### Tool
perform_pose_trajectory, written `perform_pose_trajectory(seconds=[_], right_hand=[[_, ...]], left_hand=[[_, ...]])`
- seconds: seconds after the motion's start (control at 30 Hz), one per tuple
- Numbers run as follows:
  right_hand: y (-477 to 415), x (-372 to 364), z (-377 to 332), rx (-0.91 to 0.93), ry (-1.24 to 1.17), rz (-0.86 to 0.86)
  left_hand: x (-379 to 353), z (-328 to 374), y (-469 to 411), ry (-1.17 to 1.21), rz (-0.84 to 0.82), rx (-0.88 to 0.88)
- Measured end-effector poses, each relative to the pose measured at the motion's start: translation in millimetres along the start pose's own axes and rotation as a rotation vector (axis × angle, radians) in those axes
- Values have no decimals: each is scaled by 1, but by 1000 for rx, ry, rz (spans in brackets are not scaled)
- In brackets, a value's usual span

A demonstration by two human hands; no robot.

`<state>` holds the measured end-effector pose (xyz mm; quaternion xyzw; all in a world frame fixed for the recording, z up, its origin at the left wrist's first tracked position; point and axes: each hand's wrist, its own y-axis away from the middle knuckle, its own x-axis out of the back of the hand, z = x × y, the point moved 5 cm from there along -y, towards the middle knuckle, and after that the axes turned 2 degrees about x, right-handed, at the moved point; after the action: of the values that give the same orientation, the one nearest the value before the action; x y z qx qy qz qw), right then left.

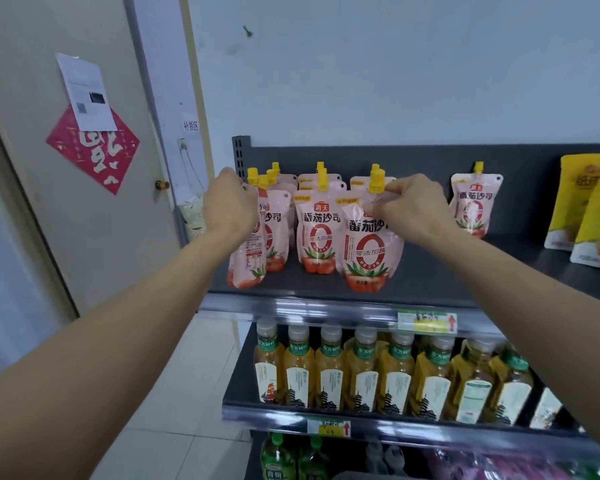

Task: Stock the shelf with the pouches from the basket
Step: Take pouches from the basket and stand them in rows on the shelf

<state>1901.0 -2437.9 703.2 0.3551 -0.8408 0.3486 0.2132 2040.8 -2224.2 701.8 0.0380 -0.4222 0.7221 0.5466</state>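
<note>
Door with red paper decoration [92, 150] at far left. Left hand [228, 204] pinches the top of a tomato sauce pouch [248, 249], tilted, at the top shelf [430, 275] left front edge. Rows of standing pouches [317, 233] behind and between the hands. Right hand [411, 206] grips the top of another pouch [369, 252] below its yellow spout, upright near the front edge. Lone pouch [473, 206] by the back panel, yellow bags [589, 213] at right. Tea bottles [364, 372] on the shelf below.

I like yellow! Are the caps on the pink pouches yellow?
Yes, the pink pouches on the top shelf all have yellow caps.
</note>
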Motion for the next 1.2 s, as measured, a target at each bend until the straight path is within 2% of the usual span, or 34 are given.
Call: perform_pose_trajectory(seconds=[0.1, 0.23, 0.53, 0.67, 0.77, 0.83, 0.97, 1.1, 1.2], right_hand=[[-4, -9, -3, 22, -8, -18], [-12, -22, -7, 34, 7, -37], [-30, -63, -9, 29, -40, -132], [-34, -73, -5, 11, -96, -156], [-33, -73, -5, 36, -111, -144], [-31, -74, -5, 36, -130, -143], [-32, -78, -2, -3, -142, -137], [-28, -82, 7, -86, -203, -130], [-24, -88, 18, -151, -306, -149]], left_hand=[[-8, -13, -7, -41, 24, 15], [-13, -30, -18, 47, 32, 130], [-44, -20, -6, 551, -156, 430], [-47, -22, -4, 655, -249, 458], [-45, -26, -4, 600, -303, 382], [-42, -33, -6, 552, -268, 356], [-41, -50, -6, 367, -253, 453], [-53, -55, -4, 452, -423, 440], [-56, -58, -3, 467, -462, 415]])
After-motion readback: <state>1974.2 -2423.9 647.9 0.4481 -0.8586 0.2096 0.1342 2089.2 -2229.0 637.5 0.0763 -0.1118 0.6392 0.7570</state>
